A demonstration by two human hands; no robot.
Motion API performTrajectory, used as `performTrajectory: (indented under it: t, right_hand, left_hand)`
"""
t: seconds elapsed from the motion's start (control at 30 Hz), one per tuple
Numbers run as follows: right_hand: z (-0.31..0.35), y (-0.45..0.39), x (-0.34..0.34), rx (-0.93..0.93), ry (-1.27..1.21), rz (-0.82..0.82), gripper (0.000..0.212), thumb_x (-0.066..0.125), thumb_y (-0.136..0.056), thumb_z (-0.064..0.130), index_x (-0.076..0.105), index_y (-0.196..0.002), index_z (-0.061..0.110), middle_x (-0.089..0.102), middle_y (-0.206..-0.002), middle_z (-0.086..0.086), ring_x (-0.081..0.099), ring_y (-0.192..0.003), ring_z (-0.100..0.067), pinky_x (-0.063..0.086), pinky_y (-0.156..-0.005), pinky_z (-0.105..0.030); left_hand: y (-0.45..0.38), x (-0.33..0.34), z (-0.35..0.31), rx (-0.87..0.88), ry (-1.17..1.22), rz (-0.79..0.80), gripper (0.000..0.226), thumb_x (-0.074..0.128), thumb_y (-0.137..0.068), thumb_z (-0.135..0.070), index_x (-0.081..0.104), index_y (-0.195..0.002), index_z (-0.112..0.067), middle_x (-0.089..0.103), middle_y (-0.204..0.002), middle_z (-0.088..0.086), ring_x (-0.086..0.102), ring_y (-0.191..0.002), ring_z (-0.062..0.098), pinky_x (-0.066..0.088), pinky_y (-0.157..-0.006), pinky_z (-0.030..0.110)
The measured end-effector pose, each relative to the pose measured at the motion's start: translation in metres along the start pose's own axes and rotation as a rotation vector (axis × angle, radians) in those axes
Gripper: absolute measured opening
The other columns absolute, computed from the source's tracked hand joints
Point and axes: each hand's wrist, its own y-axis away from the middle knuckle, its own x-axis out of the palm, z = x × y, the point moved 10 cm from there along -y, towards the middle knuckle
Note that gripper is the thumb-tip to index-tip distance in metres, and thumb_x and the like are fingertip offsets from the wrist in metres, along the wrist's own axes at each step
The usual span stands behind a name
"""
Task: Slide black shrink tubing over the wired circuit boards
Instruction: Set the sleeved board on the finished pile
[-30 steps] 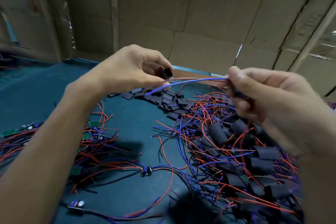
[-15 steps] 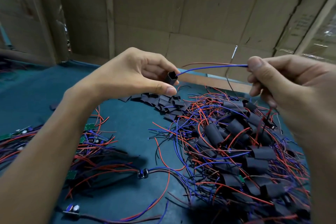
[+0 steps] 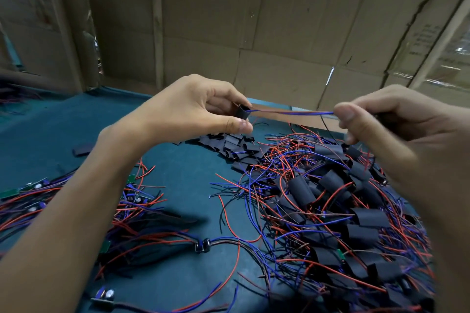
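My left hand (image 3: 193,109) pinches a short piece of black shrink tubing (image 3: 243,111) between thumb and fingers, its open end facing right. A blue and red wire pair (image 3: 292,112) runs taut from that opening to my right hand (image 3: 396,129), which grips the wires; the board they belong to is hidden inside that fist. Both hands are raised above the teal table (image 3: 183,165).
Loose black tubing pieces (image 3: 229,145) lie in a heap below my left hand. A pile of sleeved boards with red and blue wires (image 3: 343,206) fills the right. Bare green boards with wires (image 3: 132,198) lie at the left. Cardboard walls (image 3: 279,33) stand behind.
The wire ends have entered the tubing's opening. My right hand has dropped lower and drawn the wires level and taut.
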Motion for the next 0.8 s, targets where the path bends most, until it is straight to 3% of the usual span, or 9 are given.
performTrajectory:
  t: [0.1,0.23,0.3,0.37,0.47,0.53,0.6,0.7,0.8]
  right_hand:
    - [0.002,0.001,0.005,-0.029,0.046,0.031,0.018,0.071,-0.096,0.031,0.073,-0.085,0.017,0.067,-0.071,0.005,0.059,-0.060,-0.018,0.044,-0.057,-0.035]
    - [-0.005,0.003,0.006,0.053,-0.024,0.036,0.018,0.074,-0.094,0.033,0.075,-0.083,0.019,0.065,-0.065,0.003,0.059,-0.054,-0.014,0.046,-0.054,-0.031]
    - [-0.011,0.003,0.003,0.122,-0.096,0.013,0.017,0.075,-0.092,0.038,0.075,-0.082,0.024,0.067,-0.064,-0.001,0.059,-0.051,-0.010,0.048,-0.053,-0.028]
    - [-0.018,0.003,0.001,0.184,-0.132,0.001,0.019,0.076,-0.090,0.039,0.075,-0.080,0.023,0.067,-0.062,-0.005,0.059,-0.050,-0.012,0.051,-0.054,-0.036]
    - [-0.024,0.002,0.001,0.223,-0.120,0.021,0.020,0.077,-0.089,0.038,0.076,-0.080,0.021,0.066,-0.060,-0.008,0.059,-0.049,-0.021,0.050,-0.053,-0.046]
    - [-0.025,0.002,0.001,0.224,-0.100,0.039,0.020,0.077,-0.089,0.039,0.077,-0.078,0.021,0.066,-0.058,-0.007,0.056,-0.045,-0.021,0.047,-0.046,-0.041]
    - [-0.021,0.001,0.003,0.212,-0.083,0.058,0.020,0.077,-0.088,0.039,0.076,-0.076,0.024,0.064,-0.055,-0.003,0.051,-0.041,-0.013,0.041,-0.042,-0.027]
    - [-0.014,0.002,0.018,0.190,-0.036,0.087,0.012,0.077,-0.088,0.039,0.077,-0.080,0.029,0.065,-0.060,0.011,0.049,-0.050,0.001,0.036,-0.050,-0.014]
    - [-0.013,0.007,0.051,0.222,-0.004,0.194,0.013,0.075,-0.088,0.034,0.079,-0.098,0.029,0.072,-0.085,0.013,0.060,-0.071,0.004,0.039,-0.066,-0.011]
  left_hand:
    - [0.000,-0.002,-0.001,0.014,-0.014,-0.016,0.041,0.083,-0.073,-0.031,0.074,-0.110,-0.015,0.079,-0.095,-0.003,0.074,-0.095,0.010,0.056,-0.095,0.032]
    - [0.000,-0.004,-0.009,0.078,-0.056,-0.030,0.041,0.084,-0.075,-0.030,0.073,-0.112,-0.016,0.078,-0.097,-0.005,0.074,-0.095,0.012,0.057,-0.093,0.037]
    - [0.001,-0.006,-0.012,0.115,-0.064,-0.047,0.040,0.085,-0.076,-0.025,0.072,-0.113,-0.016,0.077,-0.099,-0.005,0.073,-0.096,0.010,0.057,-0.086,0.028]
    - [0.002,-0.010,-0.016,0.151,-0.053,-0.065,0.040,0.085,-0.076,-0.018,0.072,-0.114,-0.013,0.077,-0.102,-0.002,0.073,-0.098,0.009,0.054,-0.081,0.020]
    - [0.003,-0.012,-0.020,0.179,-0.053,-0.078,0.039,0.085,-0.077,-0.015,0.072,-0.114,-0.011,0.076,-0.104,0.000,0.072,-0.101,0.012,0.057,-0.080,0.028]
    - [0.004,-0.011,-0.022,0.189,-0.063,-0.072,0.039,0.084,-0.077,-0.014,0.072,-0.114,-0.010,0.076,-0.105,0.001,0.072,-0.101,0.015,0.058,-0.078,0.035]
    - [0.004,-0.010,-0.025,0.205,-0.103,-0.069,0.037,0.084,-0.078,-0.015,0.072,-0.113,-0.010,0.076,-0.104,0.000,0.072,-0.101,0.013,0.057,-0.076,0.036]
    - [0.003,-0.001,-0.035,0.265,-0.240,-0.059,0.035,0.084,-0.080,-0.021,0.074,-0.113,-0.015,0.076,-0.101,-0.008,0.070,-0.097,0.002,0.050,-0.077,0.018]
    - [0.000,0.021,-0.041,0.289,-0.351,-0.014,0.031,0.082,-0.083,-0.026,0.075,-0.111,-0.016,0.076,-0.095,-0.010,0.069,-0.087,0.002,0.054,-0.075,0.025]
